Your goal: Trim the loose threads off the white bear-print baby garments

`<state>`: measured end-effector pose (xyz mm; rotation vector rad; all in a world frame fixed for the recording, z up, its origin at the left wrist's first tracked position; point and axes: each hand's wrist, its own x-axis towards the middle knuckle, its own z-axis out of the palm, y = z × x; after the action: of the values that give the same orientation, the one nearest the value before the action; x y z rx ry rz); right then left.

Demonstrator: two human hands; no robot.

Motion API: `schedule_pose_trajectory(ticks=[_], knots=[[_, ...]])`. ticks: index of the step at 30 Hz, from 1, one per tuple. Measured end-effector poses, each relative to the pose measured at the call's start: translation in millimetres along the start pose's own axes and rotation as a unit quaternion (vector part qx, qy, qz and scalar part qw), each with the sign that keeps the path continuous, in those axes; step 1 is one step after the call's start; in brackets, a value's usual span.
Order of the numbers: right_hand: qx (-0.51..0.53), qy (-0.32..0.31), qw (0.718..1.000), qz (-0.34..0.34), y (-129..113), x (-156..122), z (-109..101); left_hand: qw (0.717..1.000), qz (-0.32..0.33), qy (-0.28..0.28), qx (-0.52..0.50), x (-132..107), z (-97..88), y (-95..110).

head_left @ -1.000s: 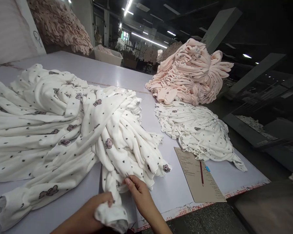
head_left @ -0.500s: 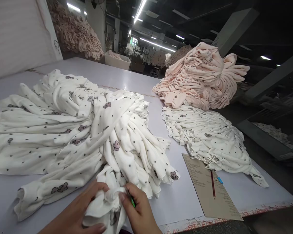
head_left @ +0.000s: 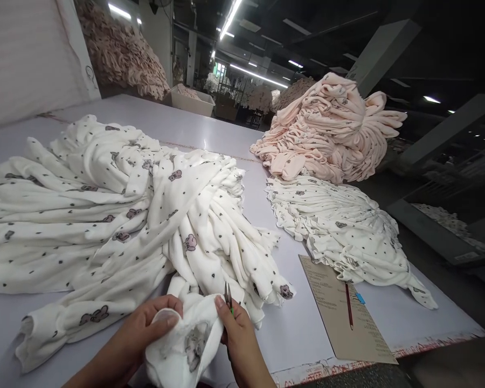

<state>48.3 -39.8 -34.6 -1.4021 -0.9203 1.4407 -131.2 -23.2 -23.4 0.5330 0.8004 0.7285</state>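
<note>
And there it goes: the bear-print fleece, bunched half a sec ago, now spreads open by the near table edge, inside exposed. L hand pinches one edge; R hand grips the other w/ thread snips, blades up. Brown card: printed txt, too small to read.

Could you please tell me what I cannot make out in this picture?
All in the head view:
Snips: handles hidden by the right hand.
Brown card: printed text too small to read.
Large white fabric pile: left end cut off by the picture's edge.
Left hand: some fingers hidden behind the held white cloth.
</note>
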Motion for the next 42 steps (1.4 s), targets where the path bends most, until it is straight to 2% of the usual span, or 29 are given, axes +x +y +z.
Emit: schedule_pose_trajectory(ticks=[2, 4, 5, 7, 9, 11, 16, 20, 23, 26, 30, 32, 37, 42], knots=[[-0.071, 0.052, 0.994, -0.067, -4, -5, 0, 0.999, -0.011, 0.047, -0.005, -1, 3.1, 1], [-0.159, 0.087, 0.972, -0.151, -10, -11, 2, 0.994, -0.027, 0.100, -0.027, -3, 7.8, 4], [-0.193, 0.081, 0.960, -0.188, -13, -14, 3, 0.992, -0.034, 0.119, -0.036, -4, 10.2, 5], [-0.226, 0.024, 0.947, -0.226, -19, -18, 7, 0.990, -0.033, 0.133, -0.044, -4, 14.2, 7], [-0.236, -0.038, 0.947, -0.216, -21, -18, 11, 0.992, -0.012, 0.120, -0.041, -4, 16.6, 5], [-0.242, -0.062, 0.950, -0.189, -21, -14, 15, 0.996, 0.018, 0.091, -0.012, -3, 17.9, 1], [-0.159, -0.055, 0.975, -0.143, -21, -8, 19, 0.995, 0.059, 0.040, 0.073, -4, 18.1, -4], [-0.119, -0.062, 0.985, -0.113, -17, -13, 14, 0.998, 0.040, 0.039, 0.025, -3, 14.9, -2], [-0.162, -0.060, 0.974, -0.147, -10, -17, 9, 0.998, 0.020, 0.053, -0.026, -2, 12.9, -1], [-0.263, -0.070, 0.944, -0.189, -6, -18, 7, 0.998, 0.011, 0.054, -0.044, -1, 13.3, -1], [-0.324, -0.061, 0.924, -0.194, -7, -16, 9, 0.999, 0.017, 0.030, -0.034, -1, 15.4, -3], [-0.335, -0.057, 0.920, -0.193, -9, -15, 10, 0.999, 0.025, 0.028, -0.012, -1, 15.8, -5], [-0.348, -0.053, 0.916, -0.192, -13, -18, 13, 0.993, 0.060, 0.072, 0.074, -5, 15.7, -6], [-0.342, -0.054, 0.920, -0.181, -14, -20, 14, 0.961, 0.138, 0.085, 0.223, -7, 13.4, -5]])
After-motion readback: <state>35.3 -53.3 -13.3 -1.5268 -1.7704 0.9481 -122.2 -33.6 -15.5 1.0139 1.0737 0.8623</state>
